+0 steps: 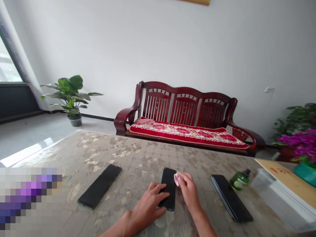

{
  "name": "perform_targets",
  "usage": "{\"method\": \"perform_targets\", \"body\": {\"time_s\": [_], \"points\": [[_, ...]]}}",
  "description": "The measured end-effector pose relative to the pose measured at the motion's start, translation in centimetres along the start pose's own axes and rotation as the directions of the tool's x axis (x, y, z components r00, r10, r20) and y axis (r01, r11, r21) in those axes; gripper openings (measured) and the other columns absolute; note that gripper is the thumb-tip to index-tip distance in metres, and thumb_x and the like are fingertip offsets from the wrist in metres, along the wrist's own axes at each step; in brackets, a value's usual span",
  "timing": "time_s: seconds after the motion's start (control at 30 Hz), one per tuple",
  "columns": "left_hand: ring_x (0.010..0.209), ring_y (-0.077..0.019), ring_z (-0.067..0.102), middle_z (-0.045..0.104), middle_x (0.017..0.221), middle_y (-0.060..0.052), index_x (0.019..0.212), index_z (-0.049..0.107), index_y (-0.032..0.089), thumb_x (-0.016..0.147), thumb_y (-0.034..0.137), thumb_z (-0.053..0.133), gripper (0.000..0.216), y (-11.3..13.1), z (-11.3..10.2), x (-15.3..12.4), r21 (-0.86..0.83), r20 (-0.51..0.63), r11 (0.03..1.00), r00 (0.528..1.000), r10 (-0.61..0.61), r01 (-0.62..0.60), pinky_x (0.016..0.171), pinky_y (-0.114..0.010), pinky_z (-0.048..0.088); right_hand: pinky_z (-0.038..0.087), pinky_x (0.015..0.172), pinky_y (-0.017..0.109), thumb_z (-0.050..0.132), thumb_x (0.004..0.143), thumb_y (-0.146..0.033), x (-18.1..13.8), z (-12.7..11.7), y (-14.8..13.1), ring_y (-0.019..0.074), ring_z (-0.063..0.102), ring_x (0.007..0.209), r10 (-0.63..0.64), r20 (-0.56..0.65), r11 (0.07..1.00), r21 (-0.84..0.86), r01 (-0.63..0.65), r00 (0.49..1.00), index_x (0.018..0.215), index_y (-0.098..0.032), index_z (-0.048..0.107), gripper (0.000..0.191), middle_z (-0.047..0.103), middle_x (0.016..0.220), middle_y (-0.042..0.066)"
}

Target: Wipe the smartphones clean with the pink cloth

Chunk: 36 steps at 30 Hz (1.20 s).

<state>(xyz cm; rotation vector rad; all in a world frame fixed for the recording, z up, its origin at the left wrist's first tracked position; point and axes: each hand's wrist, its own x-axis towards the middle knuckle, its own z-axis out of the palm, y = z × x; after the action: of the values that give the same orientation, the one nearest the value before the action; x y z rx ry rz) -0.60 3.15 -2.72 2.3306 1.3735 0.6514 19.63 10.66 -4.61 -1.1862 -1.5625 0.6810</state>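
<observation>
Glossy black rectangular phone (pixel 172 189) lies well in from the beige floral table (pixel 138 164)'s far edge. Left hand (pixel 150 199), fingers half-spread, steadies it; right hand (pixel 189 187) pinches small pale-pink cloth (pixel 176 180) alongside. I'd press lightly, no sliding.

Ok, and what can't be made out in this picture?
Head view:
Middle phone: left edge partly under the left hand.
Pink cloth: partly hidden by the right hand.
Green bottle: label too small to read.
Gold frame: cut off by top edge.
Lower left: pixelated.

A home's sitting room, judging by the cushioned wooden bench (pixel 158 102) and potted plant (pixel 70 95).
</observation>
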Motion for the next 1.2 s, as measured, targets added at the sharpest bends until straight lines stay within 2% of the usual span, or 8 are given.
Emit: {"method": "perform_targets", "body": {"time_s": [0.17, 0.3, 0.43, 0.57, 0.67, 0.93, 1.1, 1.2], "points": [[0.118, -0.0273, 0.047, 0.053, 0.138, -0.004, 0.124, 0.063, 0.027, 0.075, 0.014, 0.066, 0.051, -0.4, 0.9, -0.2, 0.024, -0.027, 0.999, 0.999, 0.037, -0.037, 0.103, -0.039, 0.04, 0.053, 0.088, 0.032, 0.059, 0.079, -0.022, -0.5, 0.2, -0.5, 0.0218, 0.064, 0.096, -0.109, 0.156, 0.95, -0.276, 0.149, 0.982, 0.115, -0.025, 0.069, 0.038, 0.063, 0.107, 0.007], [0.119, -0.0272, 0.046, 0.053, 0.136, -0.005, 0.125, 0.06, 0.025, 0.077, 0.015, 0.066, 0.049, -0.3, 1.0, -0.4, 0.035, -0.02, 0.998, 0.998, 0.053, -0.052, 0.105, -0.038, 0.039, 0.052, 0.084, 0.031, 0.048, 0.091, -0.024, -0.6, 0.2, -0.9, 0.0211, 0.063, 0.095, -0.175, 0.24, 0.882, -0.394, 0.26, 0.955, 0.117, -0.03, 0.068, 0.033, 0.064, 0.099, 0.005], [0.119, -0.0273, 0.046, 0.054, 0.135, -0.006, 0.124, 0.06, 0.025, 0.08, 0.016, 0.064, 0.045, 0.2, 0.6, -0.4, 0.042, -0.008, 0.998, 0.998, 0.056, -0.056, 0.105, -0.038, 0.039, 0.051, 0.08, 0.03, 0.041, 0.098, -0.033, -0.6, 0.2, -1.0, 0.0201, 0.063, 0.092, -0.175, 0.26, 0.873, -0.404, 0.272, 0.949, 0.116, -0.028, 0.068, 0.033, 0.063, 0.098, 0.006], [0.12, -0.0275, 0.045, 0.053, 0.136, -0.005, 0.125, 0.058, 0.027, 0.083, 0.019, 0.063, 0.043, 0.5, 0.1, -0.4, 0.032, 0.015, 0.998, 0.998, 0.054, -0.054, 0.107, -0.039, 0.038, 0.048, 0.092, 0.031, 0.037, 0.099, -0.039, -0.6, -0.3, -1.7, 0.02, 0.062, 0.102, -0.127, 0.293, 0.912, -0.341, 0.227, 0.948, 0.122, -0.027, 0.065, 0.038, 0.065, 0.107, 0.006], [0.121, -0.0279, 0.045, 0.052, 0.137, -0.004, 0.125, 0.058, 0.028, 0.085, 0.021, 0.061, 0.042, 0.7, -0.1, -0.4, 0.024, 0.028, 0.999, 0.998, 0.048, -0.049, 0.107, -0.04, 0.037, 0.045, 0.099, 0.033, 0.035, 0.099, -0.04, -0.3, -0.8, -2.4, 0.0211, 0.062, 0.106, -0.087, 0.308, 0.936, -0.3, 0.184, 0.947, 0.111, -0.026, 0.07, 0.039, 0.068, 0.108, 0.006], [0.12, -0.028, 0.045, 0.053, 0.136, -0.006, 0.127, 0.057, 0.027, 0.084, 0.021, 0.062, 0.043, 0.6, 0.0, -0.5, 0.035, 0.005, 0.997, 0.998, 0.062, -0.062, 0.106, -0.04, 0.038, 0.049, 0.065, 0.027, 0.057, 0.075, -0.025, 2.6, -1.1, -0.8, 0.0193, 0.066, 0.07, 0.105, 0.299, 0.947, -0.322, -0.004, 0.949, 0.083, -0.025, 0.074, 0.019, 0.073, 0.084, 0.002], [0.118, -0.0279, 0.046, 0.054, 0.134, -0.006, 0.125, 0.057, 0.026, 0.084, 0.022, 0.063, 0.042, 0.5, 0.0, -0.4, 0.039, -0.002, 0.997, 0.998, 0.069, -0.069, 0.104, -0.039, 0.039, 0.045, 0.068, 0.025, 0.056, 0.062, -0.012, 4.3, -1.4, -1.1, 0.0159, 0.062, 0.07, 0.111, 0.394, 0.898, -0.432, 0.078, 0.912, 0.109, -0.026, 0.069, 0.05, 0.07, 0.087, -0.002], [0.117, -0.0276, 0.046, 0.054, 0.134, -0.005, 0.125, 0.057, 0.026, 0.084, 0.022, 0.064, 0.042, 0.6, -0.1, -0.4, 0.036, 0.0, 0.997, 0.997, 0.073, -0.073, 0.104, -0.038, 0.039, 0.043, 0.073, 0.024, 0.052, 0.064, -0.008, 4.3, -1.5, -1.9, 0.0161, 0.062, 0.08, 0.061, 0.506, 0.867, -0.455, 0.206, 0.86, 0.105, -0.026, 0.069, 0.048, 0.066, 0.088, -0.001]]}}
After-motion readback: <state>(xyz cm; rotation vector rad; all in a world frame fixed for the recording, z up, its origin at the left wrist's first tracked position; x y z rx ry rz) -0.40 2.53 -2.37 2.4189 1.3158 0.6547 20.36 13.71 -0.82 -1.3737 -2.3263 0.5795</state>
